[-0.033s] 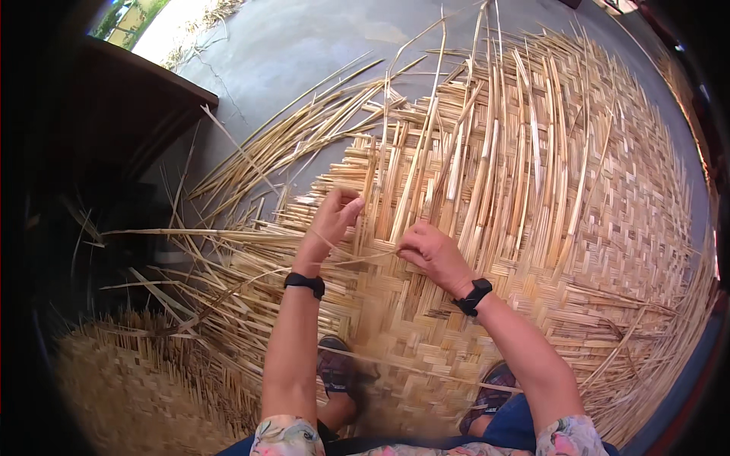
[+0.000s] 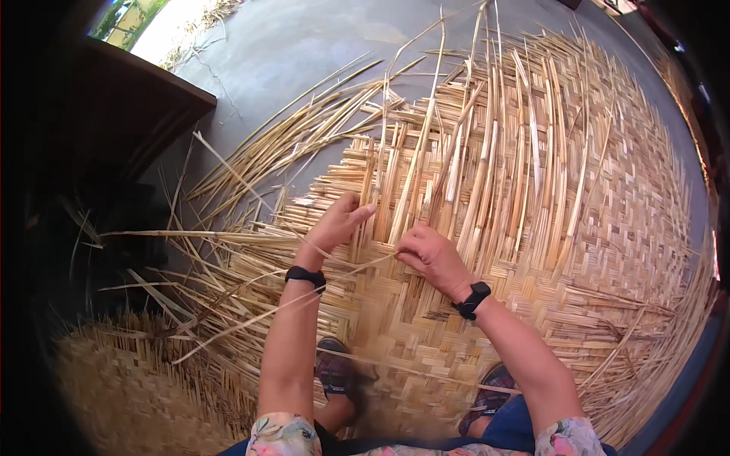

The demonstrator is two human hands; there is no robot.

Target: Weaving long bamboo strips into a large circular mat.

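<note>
My right hand (image 2: pixel 432 261) is closed in a pinch on one end of a thin pale reed strip (image 2: pixel 372 264). The strip runs left across my left forearm and trails down toward the lower left. Just left of it, my left hand (image 2: pixel 340 222) hovers at the woven reed mat (image 2: pixel 631 197), thumb stretched out and fingers partly curled, beside some upright strips (image 2: pixel 369 178). Its fingertips are partly hidden. Long loose reed strips (image 2: pixel 487 167) lie lengthwise over the middle of the mat, their far ends reaching past its edge.
A bundle of loose reeds (image 2: pixel 285 140) lies on the grey floor (image 2: pixel 304 45) at the far left. A dark wooden piece of furniture (image 2: pixel 144 83) stands at the left. Strip ends jut from the mat's left side. My shoes (image 2: pixel 334 368) are on the mat; another woven piece (image 2: pixel 122 387) lies lower left.
The pinched strip now lies over my left forearm, its tail showing at the lower left. My left hand has shifted slightly right, its thumb stretched out more. The right hand has barely moved.
</note>
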